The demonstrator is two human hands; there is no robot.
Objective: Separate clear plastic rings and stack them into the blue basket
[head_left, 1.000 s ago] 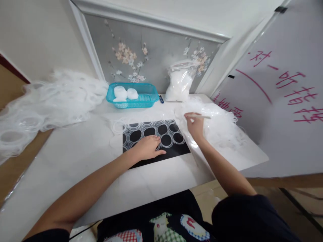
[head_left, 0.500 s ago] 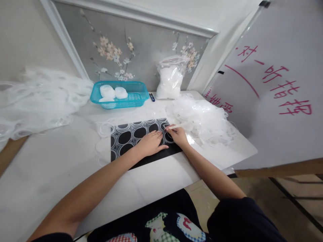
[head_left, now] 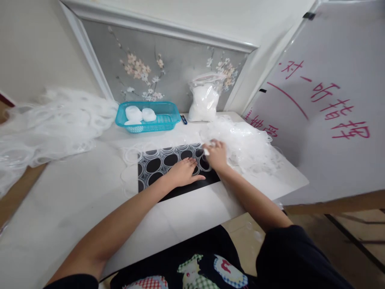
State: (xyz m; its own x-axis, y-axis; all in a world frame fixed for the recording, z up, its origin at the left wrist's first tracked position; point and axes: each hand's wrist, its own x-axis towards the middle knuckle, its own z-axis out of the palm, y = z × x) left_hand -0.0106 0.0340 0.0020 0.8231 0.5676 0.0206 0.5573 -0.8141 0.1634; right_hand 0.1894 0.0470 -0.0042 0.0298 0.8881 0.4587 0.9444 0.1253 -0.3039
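Note:
My left hand (head_left: 182,172) lies flat on a black mat (head_left: 177,194), fingers stretched out and thumb apart. It presses on a translucent sheet of joined rings (head_left: 161,159) spread over the mat, and the rings' black centres show through. At the mat's right end is my right hand (head_left: 217,154), its fingers curled and slightly blurred. A slim white stick-like tool (head_left: 206,151) shows at its fingertips; most of it is hidden, and I cannot tell its kind. Beside that hand lies a loose heap of clear ring strips (head_left: 245,144).
A blue plastic basket (head_left: 168,125) holding white round pieces stands at the back. Beside it are small blue snips (head_left: 183,119) and a clear bag of white material (head_left: 204,102). Another heap of ring strips (head_left: 57,124) lies left. A whiteboard (head_left: 331,160) stands right.
My right hand has lifted a little and turned, and the white stick, which pointed right, is now mostly hidden. My left hand stays flat on the sheet. The view has shifted slightly.

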